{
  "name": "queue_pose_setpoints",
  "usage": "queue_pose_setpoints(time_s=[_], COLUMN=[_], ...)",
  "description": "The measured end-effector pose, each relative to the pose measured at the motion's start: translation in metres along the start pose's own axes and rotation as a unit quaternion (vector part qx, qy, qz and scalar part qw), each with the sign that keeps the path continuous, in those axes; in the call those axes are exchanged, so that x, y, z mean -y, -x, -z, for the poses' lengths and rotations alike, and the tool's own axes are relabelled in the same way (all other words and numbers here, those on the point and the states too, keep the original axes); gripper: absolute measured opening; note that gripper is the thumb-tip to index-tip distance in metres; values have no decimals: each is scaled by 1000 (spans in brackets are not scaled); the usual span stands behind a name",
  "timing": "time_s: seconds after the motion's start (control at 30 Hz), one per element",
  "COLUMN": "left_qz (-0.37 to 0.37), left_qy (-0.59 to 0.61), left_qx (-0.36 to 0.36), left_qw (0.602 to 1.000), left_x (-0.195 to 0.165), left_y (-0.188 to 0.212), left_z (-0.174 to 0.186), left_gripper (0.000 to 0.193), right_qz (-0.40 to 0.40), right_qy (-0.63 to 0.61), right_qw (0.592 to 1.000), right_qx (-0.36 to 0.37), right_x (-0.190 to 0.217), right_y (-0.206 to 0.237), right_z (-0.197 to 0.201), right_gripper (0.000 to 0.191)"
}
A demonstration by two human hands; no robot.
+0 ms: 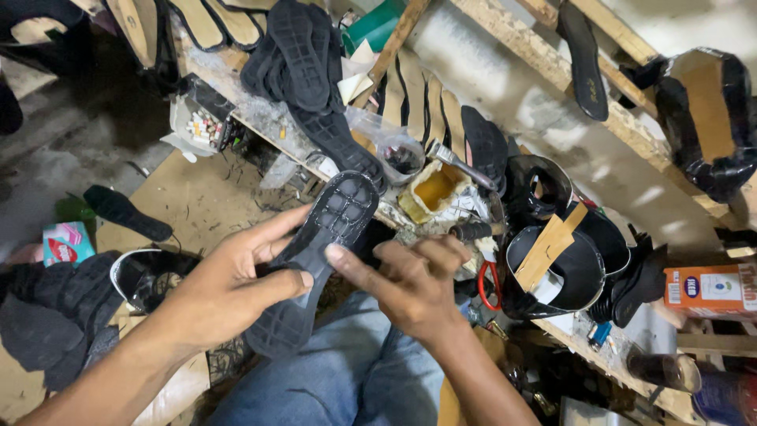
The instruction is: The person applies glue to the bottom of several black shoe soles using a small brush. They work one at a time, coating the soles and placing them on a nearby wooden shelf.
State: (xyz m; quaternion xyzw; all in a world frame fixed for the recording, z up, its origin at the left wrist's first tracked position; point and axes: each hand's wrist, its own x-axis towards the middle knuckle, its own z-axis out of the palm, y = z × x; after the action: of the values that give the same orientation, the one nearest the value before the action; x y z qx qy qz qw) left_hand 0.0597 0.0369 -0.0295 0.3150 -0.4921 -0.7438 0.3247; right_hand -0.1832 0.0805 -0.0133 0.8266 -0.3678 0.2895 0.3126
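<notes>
Sole: I hold a black rubber sole (319,260), tread side up, over my lap at the centre of the frame.
Long axis: it runs from the lower centre, near my knee, up and to the right; the wide toe end reaches the bench (260,118) edge.
Left hand (225,288): my grip is pinched on the sole's narrow waist, thumb on the tread, fingers spread along its left edge and under it.
Right hand (410,284): fingers curled, thumb tip pressed on the sole's right edge at the waist; I cannot tell whether the fingers close under it.
Nearer hand: both meet at the waist; the left carries more of the sole.
Nearby: glue pot (432,189) and red-handled scissors (489,284), right of the toe end.
</notes>
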Motion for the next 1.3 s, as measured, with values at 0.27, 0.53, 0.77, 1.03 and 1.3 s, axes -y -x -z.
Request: queue_pose_setpoints(time_s=[0.27,0.53,0.77,1.03,1.3], left_qz=[48,89,82,26,-12], left_qy=[118,109,67,80,97], left_qx=[-104,-108,-106,-43,3], left_qw=[986,984,989,996,995], left_x=[-6,1,0,2,-4], left_y=[-6,-5,2,-6,5], left_z=[2,-9,-1,-4,-3], left_gripper=[60,59,69,66,59], right_qz=[-167,-369,-413,-312,-144], right_qy=[55,83,74,-422,-127], right_qw=[974,847,865,837,981], right_qx=[146,374,275,158,9], right_x=[-21,-89,-93,-36,0], right_y=[6,20,20,-5,-25], right_z=[-10,-58,-63,-12,-9], right_gripper=[17,66,53,36,42])
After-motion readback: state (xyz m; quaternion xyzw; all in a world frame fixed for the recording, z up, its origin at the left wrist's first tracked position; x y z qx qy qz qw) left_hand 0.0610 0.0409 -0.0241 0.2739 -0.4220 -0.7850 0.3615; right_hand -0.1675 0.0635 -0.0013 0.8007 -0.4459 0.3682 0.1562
